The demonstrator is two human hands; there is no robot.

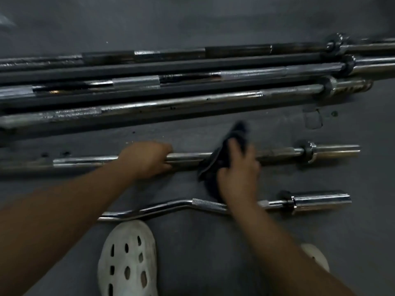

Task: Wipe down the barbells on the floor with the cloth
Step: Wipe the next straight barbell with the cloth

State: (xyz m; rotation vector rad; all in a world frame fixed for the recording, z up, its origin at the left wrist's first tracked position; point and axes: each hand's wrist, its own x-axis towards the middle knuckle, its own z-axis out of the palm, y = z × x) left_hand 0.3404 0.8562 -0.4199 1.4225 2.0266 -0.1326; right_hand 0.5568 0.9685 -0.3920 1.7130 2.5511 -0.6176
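A short straight chrome barbell [286, 152] lies across the grey floor in front of me. My left hand [147, 159] grips its shaft near the middle. My right hand [239, 171] presses a dark cloth [220, 159] around the same shaft, just right of my left hand. The cloth is blurred and part of it hangs below the bar. A curl bar [166, 207] with a bent chrome shaft lies nearer to me, partly hidden under my right wrist. Several long barbells [192, 103] lie side by side farther away.
My white perforated clog [128, 259] stands on the floor just below the curl bar, and the toe of a second clog [316, 255] shows at the right. Bare grey rubber floor [192, 20] stretches beyond the long bars.
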